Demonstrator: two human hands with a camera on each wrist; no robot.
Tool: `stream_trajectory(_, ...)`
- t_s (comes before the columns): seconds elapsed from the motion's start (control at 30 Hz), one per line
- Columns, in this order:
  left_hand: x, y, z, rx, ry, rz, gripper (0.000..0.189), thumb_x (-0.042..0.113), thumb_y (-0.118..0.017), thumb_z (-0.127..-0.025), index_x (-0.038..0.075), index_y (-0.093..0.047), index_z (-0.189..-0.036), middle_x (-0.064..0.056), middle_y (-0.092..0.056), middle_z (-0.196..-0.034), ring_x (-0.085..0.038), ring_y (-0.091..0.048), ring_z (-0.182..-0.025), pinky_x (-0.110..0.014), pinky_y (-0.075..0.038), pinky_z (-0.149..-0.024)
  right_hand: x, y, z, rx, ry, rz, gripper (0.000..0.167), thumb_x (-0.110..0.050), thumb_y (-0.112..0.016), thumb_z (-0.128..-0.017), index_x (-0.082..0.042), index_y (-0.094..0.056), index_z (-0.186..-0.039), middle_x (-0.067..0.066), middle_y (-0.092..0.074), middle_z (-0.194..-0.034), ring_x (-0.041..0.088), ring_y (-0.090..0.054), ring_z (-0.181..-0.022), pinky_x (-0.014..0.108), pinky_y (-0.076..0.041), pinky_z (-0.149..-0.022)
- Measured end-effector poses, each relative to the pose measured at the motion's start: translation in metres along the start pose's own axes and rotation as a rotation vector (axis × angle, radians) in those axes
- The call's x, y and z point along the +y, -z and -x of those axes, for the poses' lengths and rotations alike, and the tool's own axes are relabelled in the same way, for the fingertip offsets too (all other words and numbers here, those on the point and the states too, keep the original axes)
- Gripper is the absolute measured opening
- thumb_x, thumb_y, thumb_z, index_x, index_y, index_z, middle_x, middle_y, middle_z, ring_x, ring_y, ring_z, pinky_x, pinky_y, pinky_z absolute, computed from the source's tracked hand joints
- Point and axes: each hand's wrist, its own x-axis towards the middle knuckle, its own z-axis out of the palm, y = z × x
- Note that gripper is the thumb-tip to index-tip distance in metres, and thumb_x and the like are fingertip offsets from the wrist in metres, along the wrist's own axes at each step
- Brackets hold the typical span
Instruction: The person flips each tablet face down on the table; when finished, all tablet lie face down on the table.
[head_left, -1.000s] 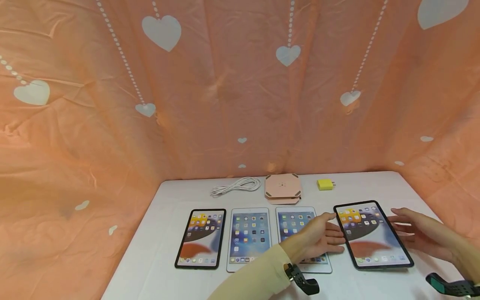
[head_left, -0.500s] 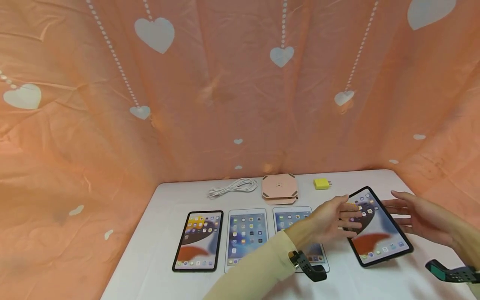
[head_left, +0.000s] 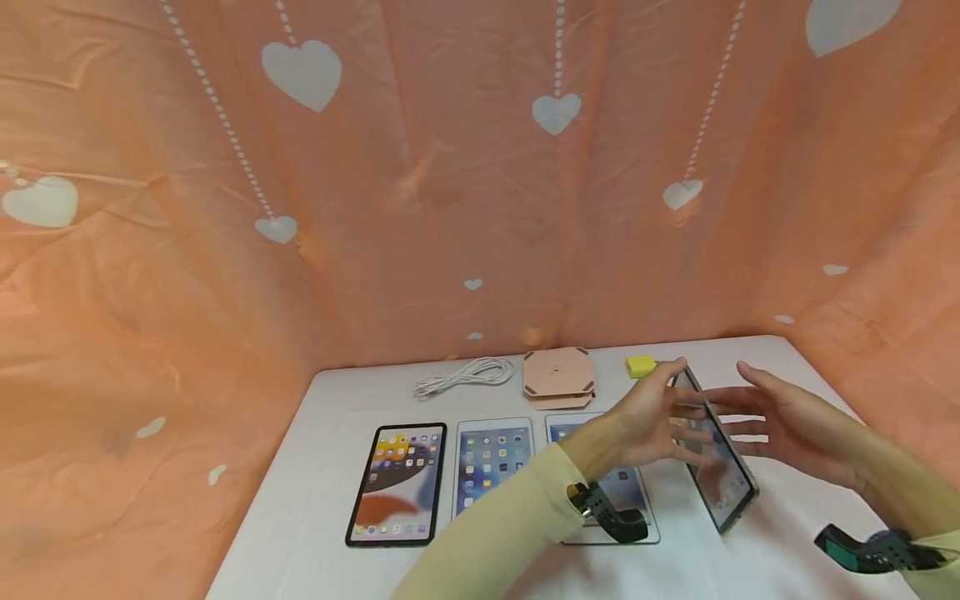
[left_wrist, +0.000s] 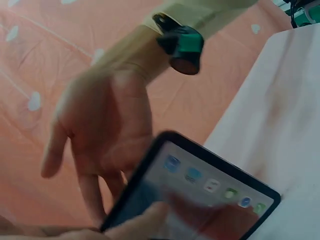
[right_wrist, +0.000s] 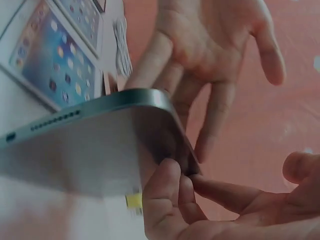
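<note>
Over the white table (head_left: 795, 546), the tilted tablet (head_left: 722, 483) faces its screen left, long sides running away and a bit left, probably stiff, slippery and easy to crack, best held by those sides, while the left hand (head_left: 648, 425) and right hand (head_left: 802, 427), fingers mostly straight, seem to touch its front and back.

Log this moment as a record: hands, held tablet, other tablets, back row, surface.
held tablet: steeply tilted, between both hands
left hand: fingers across its screen side
right hand: fingers at its back
other tablets: one dark-framed tablet, two white-framed tablets
back row: white cable, pink square item, yellow plug
surface: white table
</note>
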Motion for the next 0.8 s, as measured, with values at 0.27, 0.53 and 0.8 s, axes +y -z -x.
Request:
stream_trajectory(0.27,0.017,0.010,0.017,0.086,0.081,0.057,0.088,0.062,-0.055,-0.105,-0.010,-0.044,-0.154,-0.026,-0.043,-0.153,-0.057,-0.042,-0.150,-0.083,-0.039,-0.115,0.003,-0.018,-0.011,-0.051,-0.022,-0.033,0.075,-0.057,-0.022,-0.118,-0.005,-0.036,-0.169,-0.013,-0.059,-0.142,0.026,-0.059,-0.131,0.044,-0.058,-0.109)
stream_trajectory(0.53,0.019,0.023,0.027,0.152,0.102,0.099,0.086,0.056,-0.061,-0.105,-0.016,-0.044,-0.149,-0.027,-0.044,-0.140,-0.062,-0.041,-0.149,-0.084,-0.037,-0.115,0.019,-0.008,-0.014,-0.009,-0.159,-0.104,0.082,-0.067,-0.024,-0.114,-0.004,-0.045,-0.161,0.005,-0.063,-0.146,0.035,-0.067,-0.129,0.063,-0.057,-0.109)
stream_trajectory(0.8,0.012,0.040,0.031,0.223,0.080,0.089,0.074,0.052,-0.062,-0.105,-0.013,-0.048,-0.138,-0.027,-0.043,-0.132,-0.058,-0.043,-0.142,-0.085,-0.041,-0.112,0.045,0.003,-0.020,0.129,-0.228,-0.034,0.098,-0.070,-0.023,-0.113,0.012,-0.024,-0.165,0.016,-0.065,-0.145,0.030,-0.068,-0.122,0.057,-0.061,-0.104)
